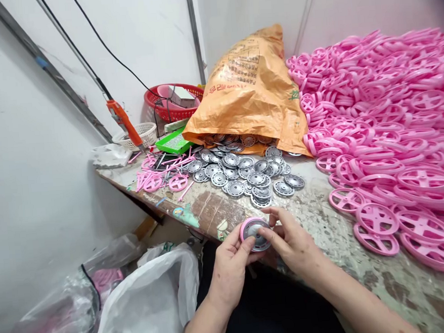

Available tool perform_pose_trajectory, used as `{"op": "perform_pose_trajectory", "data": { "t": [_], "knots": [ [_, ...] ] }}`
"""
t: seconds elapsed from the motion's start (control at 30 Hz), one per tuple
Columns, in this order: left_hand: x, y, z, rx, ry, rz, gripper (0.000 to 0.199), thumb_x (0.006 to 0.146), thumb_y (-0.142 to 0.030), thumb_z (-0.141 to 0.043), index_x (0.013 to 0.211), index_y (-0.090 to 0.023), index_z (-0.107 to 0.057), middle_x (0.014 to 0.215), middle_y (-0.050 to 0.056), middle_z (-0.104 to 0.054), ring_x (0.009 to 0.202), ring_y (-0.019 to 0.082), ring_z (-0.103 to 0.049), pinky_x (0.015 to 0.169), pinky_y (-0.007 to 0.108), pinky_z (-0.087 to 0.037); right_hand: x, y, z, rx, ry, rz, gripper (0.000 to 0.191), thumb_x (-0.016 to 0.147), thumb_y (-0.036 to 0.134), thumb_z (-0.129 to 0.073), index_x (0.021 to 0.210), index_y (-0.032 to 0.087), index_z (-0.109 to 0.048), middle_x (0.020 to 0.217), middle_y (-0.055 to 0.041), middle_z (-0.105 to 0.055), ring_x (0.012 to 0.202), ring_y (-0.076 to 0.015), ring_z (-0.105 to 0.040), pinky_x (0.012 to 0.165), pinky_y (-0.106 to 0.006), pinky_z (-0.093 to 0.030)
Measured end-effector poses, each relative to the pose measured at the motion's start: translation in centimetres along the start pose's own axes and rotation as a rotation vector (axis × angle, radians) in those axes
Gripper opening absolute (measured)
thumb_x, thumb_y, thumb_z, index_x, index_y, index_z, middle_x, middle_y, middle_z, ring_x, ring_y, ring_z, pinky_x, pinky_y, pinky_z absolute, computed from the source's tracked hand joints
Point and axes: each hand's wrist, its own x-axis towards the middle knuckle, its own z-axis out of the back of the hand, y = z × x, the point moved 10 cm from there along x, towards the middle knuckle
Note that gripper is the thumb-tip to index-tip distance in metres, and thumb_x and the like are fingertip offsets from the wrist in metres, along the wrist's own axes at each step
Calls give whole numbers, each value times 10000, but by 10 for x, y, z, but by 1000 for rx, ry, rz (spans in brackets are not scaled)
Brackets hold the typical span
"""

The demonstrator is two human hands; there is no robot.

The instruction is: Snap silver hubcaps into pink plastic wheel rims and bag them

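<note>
My left hand grips a toy wheel near the table's front edge. The wheel has a pink rim and a grey slotted disc lying in its face. From the right, my right hand holds the same wheel, its thumb pressed on the grey disc and its index finger bent above the rim. The wheel covers some of the fingertips of both hands. Just beyond my hands lies a heap of loose grey discs, spilling from the mouth of an orange woven sack.
Pink spoked wheels are piled along the right. At the left lie pink sticks and wheels, a green tray, an orange power screwdriver on a cord, and red and white baskets. Below, a white plastic bag gapes.
</note>
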Motion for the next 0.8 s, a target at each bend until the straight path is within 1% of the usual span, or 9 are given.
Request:
{"op": "perform_pose_trajectory", "data": {
  "t": [0.03,0.1,0.2,0.27,0.4,0.53,0.6,0.67,0.8],
  "knots": [
    [-2,-2,1,0,6,-7,316,839,-280,-577,1143,-201,-605,1105,47,-657,1001,217,-607,817,322,-544,0,2,0,12,17,5,383,829,362,-513,1178,208,-479,952,-50,-558,611,-124,-549,616,-298,-486],
    [-6,-4,1,12,22,-16,316,846,-285,-565,1150,-210,-605,1121,44,-650,995,220,-608,811,327,-548,0,7,-5,68,121,18,347,834,374,-511,1146,223,-530,1008,-57,-577,714,-145,-576,682,-302,-490],
    [-9,-4,3,55,9,-34,321,847,-302,-559,1150,-209,-611,1101,49,-651,958,221,-619,767,317,-561,-4,5,-19,187,273,-69,247,854,389,-475,973,217,-605,895,-29,-640,784,-169,-592,703,-291,-481],
    [-10,-2,5,79,-36,-48,308,844,-318,-558,1120,-200,-628,1077,50,-655,938,222,-625,743,313,-568,-6,0,-23,218,253,-126,238,852,389,-465,908,204,-604,814,-16,-648,762,-171,-590,697,-289,-473],
    [-13,3,8,47,-123,-51,294,858,-340,-526,1101,-207,-623,1077,48,-651,946,219,-628,743,311,-567,-10,-3,-30,211,198,-144,260,859,413,-432,903,206,-583,835,-20,-641,785,-176,-584,724,-297,-463],
    [-16,4,-1,-53,-38,-86,364,800,-235,-625,1158,-269,-569,1184,16,-624,1103,189,-564,925,279,-476,-13,9,-23,196,145,-87,277,885,433,-374,916,223,-551,891,-27,-628,847,-182,-576,768,-310,-454],
    [-15,5,0,-38,-34,-106,409,755,-196,-672,1143,-277,-570,1171,5,-634,1109,173,-560,950,252,-446,-14,8,-23,152,129,-103,279,875,454,-380,819,230,-535,815,-16,-610,783,-183,-569,712,-309,-463],
    [-14,7,5,17,-85,-104,382,742,-211,-682,1108,-258,-582,1118,12,-657,1057,174,-588,921,248,-461,-14,4,-27,125,117,-123,302,859,486,-393,730,235,-500,717,0,-579,693,-177,-551,624,-300,-466],
    [-13,10,13,108,-119,-54,400,724,-264,-688,1102,-223,-563,1092,39,-659,1025,207,-605,884,290,-495,-17,3,-40,137,152,-102,344,857,519,-389,700,235,-503,662,14,-580,632,-166,-555,572,-286,-474]
  ]
}}
